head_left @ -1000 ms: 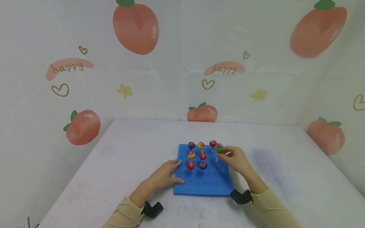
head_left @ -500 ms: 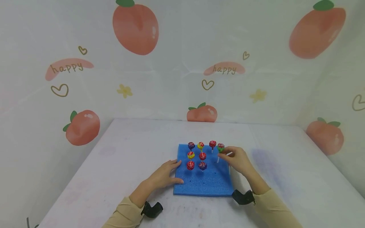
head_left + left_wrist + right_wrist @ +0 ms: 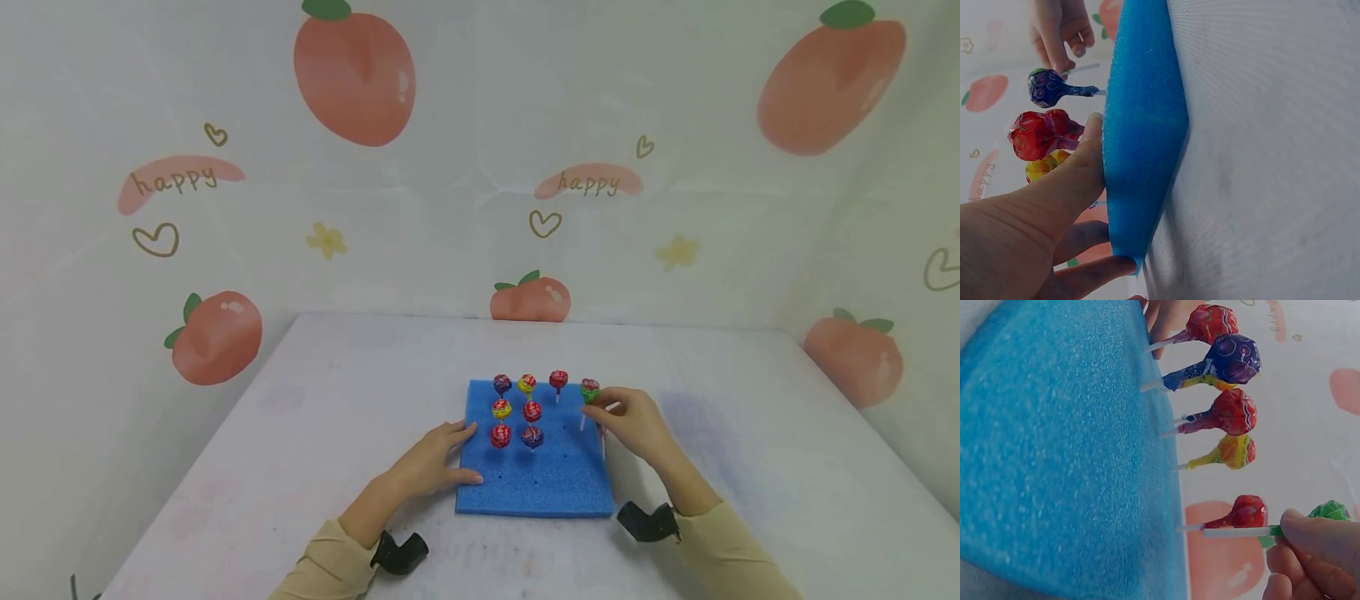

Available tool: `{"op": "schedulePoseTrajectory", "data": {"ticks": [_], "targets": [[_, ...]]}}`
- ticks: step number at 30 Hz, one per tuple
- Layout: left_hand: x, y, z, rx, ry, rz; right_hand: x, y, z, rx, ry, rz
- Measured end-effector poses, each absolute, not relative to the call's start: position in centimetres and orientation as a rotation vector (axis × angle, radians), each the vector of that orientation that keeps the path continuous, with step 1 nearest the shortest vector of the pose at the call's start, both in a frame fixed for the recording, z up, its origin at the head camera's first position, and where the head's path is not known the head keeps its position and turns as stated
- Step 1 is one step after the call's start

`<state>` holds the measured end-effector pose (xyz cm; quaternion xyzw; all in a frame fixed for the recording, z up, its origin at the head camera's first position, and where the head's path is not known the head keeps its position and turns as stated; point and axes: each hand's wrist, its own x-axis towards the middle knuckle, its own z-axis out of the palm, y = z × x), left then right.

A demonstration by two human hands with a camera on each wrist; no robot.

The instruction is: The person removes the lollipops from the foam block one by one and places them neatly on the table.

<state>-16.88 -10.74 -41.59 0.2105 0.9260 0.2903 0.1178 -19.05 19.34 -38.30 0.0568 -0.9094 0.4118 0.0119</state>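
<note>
My right hand pinches a green-and-red lollipop between thumb and fingers, over the right side of a blue foam board. In the right wrist view, the bare end of its white stick points at the foam and shows clear of it. My left hand rests on the board's left edge, thumb and index finger spread. Lollipops stand upright in the board: a red lollipop in the back row, a yellow-and-red lollipop beside it, and a purple lollipop nearer the front.
Several small holes dot the board's front part. The board lies on a white-covered table, with a fruit-printed curtain behind. A black wrist mount sits by the right sleeve, and another black mount by the left one.
My right hand has moved a little to the right with the green-and-red lollipop, away from the red one in the back row. The left hand stays in place on the board.
</note>
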Motion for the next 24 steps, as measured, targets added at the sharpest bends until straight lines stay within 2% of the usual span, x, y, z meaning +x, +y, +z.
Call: {"op": "schedulePoseTrajectory", "data": {"ticks": [24], "targets": [[-16.6,-10.7,-41.4,0.627,2.709,0.860,-18.8,21.0,-38.2,0.176,-2.829,1.240]]}}
